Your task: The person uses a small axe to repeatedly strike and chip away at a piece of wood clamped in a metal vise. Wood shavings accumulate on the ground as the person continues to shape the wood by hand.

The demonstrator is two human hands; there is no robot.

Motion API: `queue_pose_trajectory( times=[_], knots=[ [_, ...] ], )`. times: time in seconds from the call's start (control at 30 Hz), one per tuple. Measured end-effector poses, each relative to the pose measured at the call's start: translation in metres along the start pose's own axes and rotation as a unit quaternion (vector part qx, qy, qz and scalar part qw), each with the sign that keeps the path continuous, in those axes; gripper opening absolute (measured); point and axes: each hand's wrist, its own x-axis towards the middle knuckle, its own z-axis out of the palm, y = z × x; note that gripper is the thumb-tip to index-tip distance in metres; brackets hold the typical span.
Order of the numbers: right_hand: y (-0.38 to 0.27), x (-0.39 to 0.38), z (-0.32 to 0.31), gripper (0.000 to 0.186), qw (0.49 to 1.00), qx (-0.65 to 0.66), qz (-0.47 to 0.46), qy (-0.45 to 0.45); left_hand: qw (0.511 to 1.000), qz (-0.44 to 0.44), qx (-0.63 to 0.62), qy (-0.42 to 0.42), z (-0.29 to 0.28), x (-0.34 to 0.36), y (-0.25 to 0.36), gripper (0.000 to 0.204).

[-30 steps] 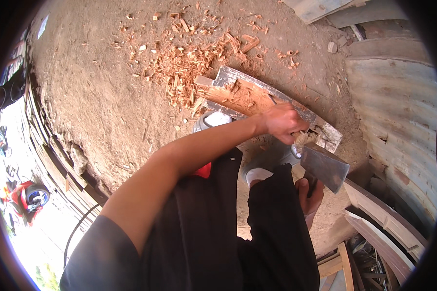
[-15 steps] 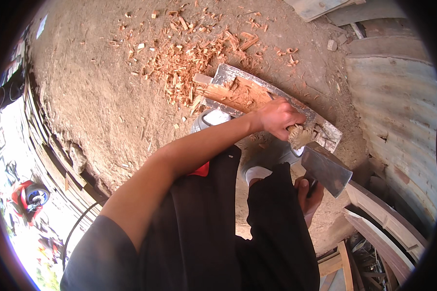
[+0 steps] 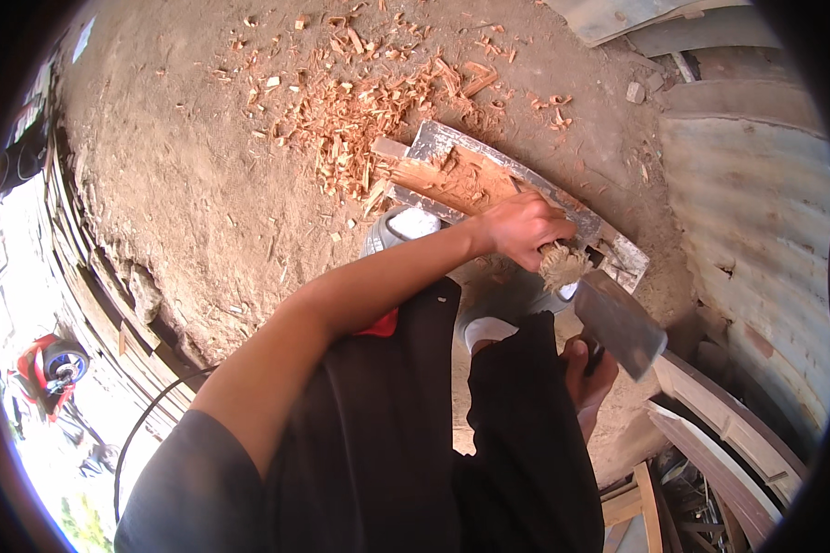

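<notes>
My left hand [image 3: 528, 226] is closed round a wooden handle with a frayed, mushroomed end [image 3: 565, 265], like a chisel's. The handle's other end is hidden by my fist. Under that hand lies a reddish wooden workpiece [image 3: 433, 180], its surface strewn with curled shavings, set in a worn wooden trough or frame [image 3: 609, 241]. My right hand [image 3: 590, 378] grips a tool with a broad, flat metal blade [image 3: 622, 323], cleaver-like and slightly blurred. That blade is close to the frayed end; I cannot tell whether they touch.
Wood chips [image 3: 360, 120] are heaped on the dirt floor beyond the workpiece. My shoe [image 3: 406, 226] is against the frame's near side. Corrugated metal sheeting [image 3: 747, 212] stands at the right, with curved planks [image 3: 729, 424] lower down. A red motorbike [image 3: 51, 373] is at far left.
The frayed end has shifted slightly left with my left hand. The blade has tilted and moved a little, and is now blurred. The workpiece stays in place between my feet and the chips.
</notes>
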Motion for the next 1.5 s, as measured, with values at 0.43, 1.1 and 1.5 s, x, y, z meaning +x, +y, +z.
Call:
queue_pose_trajectory(
  times=[0.43,1.1,1.5],
  knots=[
    [0.018,0.003,0.001,0.023,0.996,-0.085,-0.026,0.013,0.996,-0.054,-0.059,0.033,0.003,0.004,0.005,0.028],
    [-0.007,0.001,0.002,0.022,0.994,-0.106,0.036,0.011,0.999,-0.044,-0.002,0.012,0.001,0.003,0.005,0.028],
    [-0.007,0.002,-0.011,0.021,0.994,-0.05,0.093,-0.027,0.998,-0.06,-0.015,0.027,0.002,0.007,0.008,0.032]
  ],
)
